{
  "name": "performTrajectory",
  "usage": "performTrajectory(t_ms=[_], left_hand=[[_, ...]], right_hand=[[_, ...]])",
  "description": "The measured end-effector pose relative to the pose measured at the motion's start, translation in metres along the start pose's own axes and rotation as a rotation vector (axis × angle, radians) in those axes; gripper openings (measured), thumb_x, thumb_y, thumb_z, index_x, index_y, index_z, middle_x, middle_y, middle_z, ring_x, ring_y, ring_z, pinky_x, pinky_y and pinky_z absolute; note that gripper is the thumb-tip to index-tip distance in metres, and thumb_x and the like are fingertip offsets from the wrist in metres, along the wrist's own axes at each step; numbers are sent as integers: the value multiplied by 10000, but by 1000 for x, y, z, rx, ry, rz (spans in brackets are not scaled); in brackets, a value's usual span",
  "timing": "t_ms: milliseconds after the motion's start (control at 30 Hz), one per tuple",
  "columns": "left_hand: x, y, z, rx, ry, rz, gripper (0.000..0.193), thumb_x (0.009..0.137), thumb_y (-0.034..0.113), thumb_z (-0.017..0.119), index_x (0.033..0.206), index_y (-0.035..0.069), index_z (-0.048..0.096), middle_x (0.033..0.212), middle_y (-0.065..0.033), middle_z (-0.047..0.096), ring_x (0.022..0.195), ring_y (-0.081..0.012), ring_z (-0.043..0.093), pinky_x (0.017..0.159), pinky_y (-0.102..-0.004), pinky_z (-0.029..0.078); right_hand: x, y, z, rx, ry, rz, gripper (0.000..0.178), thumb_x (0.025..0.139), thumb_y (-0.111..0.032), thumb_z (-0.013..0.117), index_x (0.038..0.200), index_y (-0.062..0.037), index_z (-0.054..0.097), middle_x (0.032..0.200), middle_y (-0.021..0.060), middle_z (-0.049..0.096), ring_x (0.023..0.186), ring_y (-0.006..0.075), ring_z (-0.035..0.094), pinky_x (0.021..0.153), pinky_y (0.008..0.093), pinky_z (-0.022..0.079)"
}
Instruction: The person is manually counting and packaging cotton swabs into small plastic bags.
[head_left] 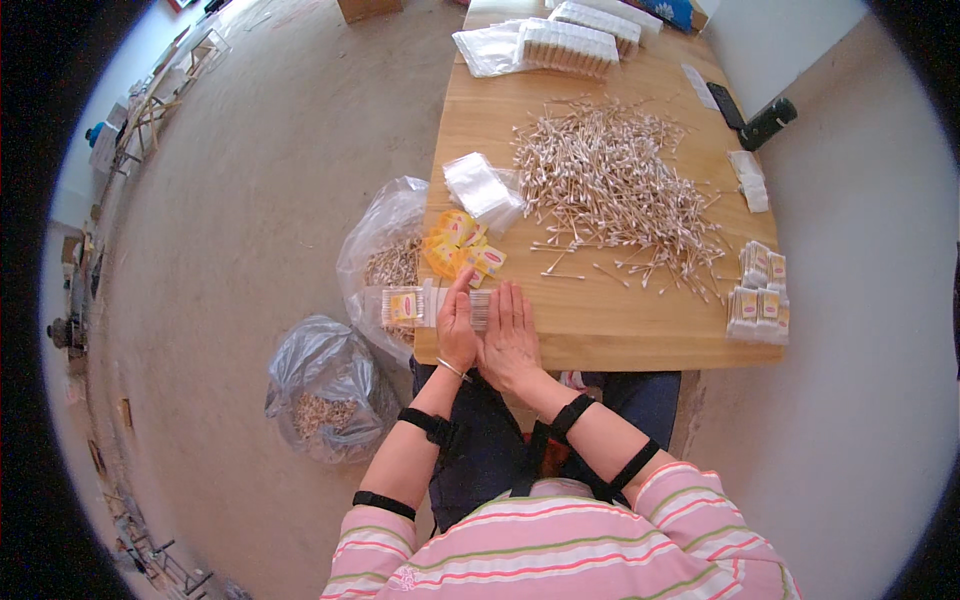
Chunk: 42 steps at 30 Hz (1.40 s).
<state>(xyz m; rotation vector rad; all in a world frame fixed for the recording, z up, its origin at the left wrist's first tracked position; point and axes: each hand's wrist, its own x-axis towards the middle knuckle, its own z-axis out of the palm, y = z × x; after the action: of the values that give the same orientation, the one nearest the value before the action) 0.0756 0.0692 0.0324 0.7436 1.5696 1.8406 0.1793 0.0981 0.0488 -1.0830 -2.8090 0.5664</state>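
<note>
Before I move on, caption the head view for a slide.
Left hand and right hand meet at a row of cotton swabs near a loose swab pile on a wooden table.

Glossy plastic packets (403, 307), smooth wooden table (630, 326)

Printed labels in view – no wording legible.
Small yellow cards (489, 259) lie in a loose pile near the wooden table's front left corner (640, 338), one with a red oval emblem; a similar yellow label shows in the clear cotton-swab packet (403, 308) at the left edge, and more in the stacked swab packets (768, 304) far right – all too small to read.
</note>
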Motion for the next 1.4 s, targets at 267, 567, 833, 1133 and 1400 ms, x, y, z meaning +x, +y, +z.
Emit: performTrajectory(t_ms=[267,567,833,1133,1400], left_hand=[[7,11,-18,126,-123,-11,408,998,252,356,1286,-12,473,1285,-133,518,1218,-227,453,1052,-333,300],[3,16,-21,224,-123,19,360,988,200,365,1242,-10,509,1299,-156,509,1293,-258,386,1075,-335,263],[12,29,-23,507,-73,125,279,902,105,488,1159,19,552,1139,-168,585,1088,-309,537,941,-374,403],[43,27,-12,766,-124,285,229,830,41,544,1047,49,615,947,-146,648,916,-322,595,817,-393,461],[29,41,-49,813,43,260,251,826,30,529,1067,30,603,1046,-160,617,1023,-339,547,902,-413,418]], right_hand=[[7,-18,20,-6,109,7,782,844,-326,468,1385,125,130,1476,287,73,1395,402,23,1128,479,21],[2,-26,12,-48,-49,32,744,866,-312,430,1396,112,126,1487,272,40,1393,411,-10,1130,479,8],[0,-26,13,-73,11,18,767,865,-351,446,1398,102,133,1480,274,65,1389,420,13,1128,483,22],[-1,-27,15,-64,38,9,780,863,-387,459,1388,113,171,1473,288,87,1386,427,26,1126,486,33],[1,-31,16,-2,130,18,828,839,-376,522,1377,132,149,1459,304,105,1377,436,58,1122,490,65]])
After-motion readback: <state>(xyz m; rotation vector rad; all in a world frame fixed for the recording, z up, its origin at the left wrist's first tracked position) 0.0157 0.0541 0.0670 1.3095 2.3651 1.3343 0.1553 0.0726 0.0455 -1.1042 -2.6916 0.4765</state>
